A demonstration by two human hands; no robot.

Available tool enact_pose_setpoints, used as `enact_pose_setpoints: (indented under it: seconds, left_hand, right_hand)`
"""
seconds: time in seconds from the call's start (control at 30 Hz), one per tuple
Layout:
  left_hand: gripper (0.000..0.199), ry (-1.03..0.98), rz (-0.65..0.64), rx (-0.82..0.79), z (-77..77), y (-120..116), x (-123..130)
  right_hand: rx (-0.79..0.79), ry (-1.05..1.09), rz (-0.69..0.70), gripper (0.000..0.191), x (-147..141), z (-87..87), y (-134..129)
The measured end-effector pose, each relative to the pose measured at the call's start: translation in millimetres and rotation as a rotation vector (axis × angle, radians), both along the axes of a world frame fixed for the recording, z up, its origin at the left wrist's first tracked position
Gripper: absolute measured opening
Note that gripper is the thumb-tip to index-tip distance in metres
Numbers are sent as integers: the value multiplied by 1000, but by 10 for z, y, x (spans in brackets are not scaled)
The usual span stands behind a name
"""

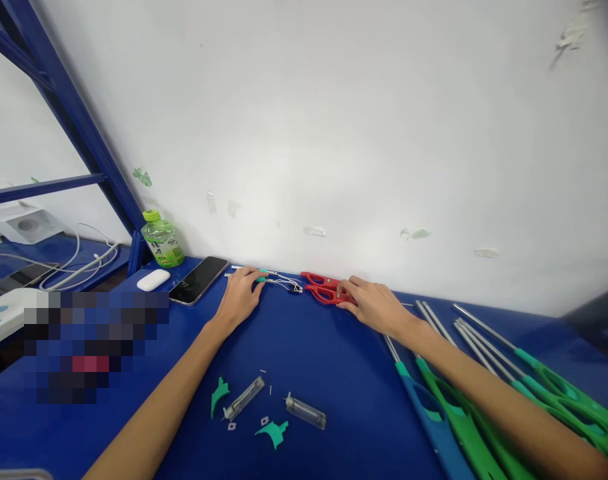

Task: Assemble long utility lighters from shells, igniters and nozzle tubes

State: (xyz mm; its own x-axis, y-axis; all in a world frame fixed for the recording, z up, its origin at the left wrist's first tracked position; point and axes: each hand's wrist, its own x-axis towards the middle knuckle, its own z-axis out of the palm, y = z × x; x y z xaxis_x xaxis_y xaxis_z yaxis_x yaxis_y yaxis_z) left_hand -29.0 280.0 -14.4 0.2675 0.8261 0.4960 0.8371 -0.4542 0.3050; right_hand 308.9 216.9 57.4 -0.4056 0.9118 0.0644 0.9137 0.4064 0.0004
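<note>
Near the wall, my left hand [240, 298] has its fingers closed on a teal-and-metal igniter part [261, 275], with another thin metal piece beside it. Thin white wires [289, 283] trail from it to the right. My right hand [374, 303] is closed on a red lighter handle [327, 293], fingers at its finger hole. A second red piece lies against its far side. Closer to me lie two clear fuel tanks [245, 399], two teal triggers [274, 433], and several tiny parts [264, 421].
Under and beside my right forearm lie several long-necked lighters, one blue [434, 427], the rest green [464, 427]. A phone [200, 280], a white case [153, 280] and a green bottle [163, 241] stand at the left. The white wall [334, 167] bounds the blue table.
</note>
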Motion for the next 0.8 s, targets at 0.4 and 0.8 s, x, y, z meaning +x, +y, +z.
enact_pose_setpoints:
  seconds: [0.4,0.8]
  left_hand:
    - [34,-8,-61,-16,-1,20,-3]
    - [32,-109,-2,121,526,-500,291]
  right_hand:
    - [56,32,53,23,145,223,-509]
    - [172,47,-81,33,689,-359,-1840]
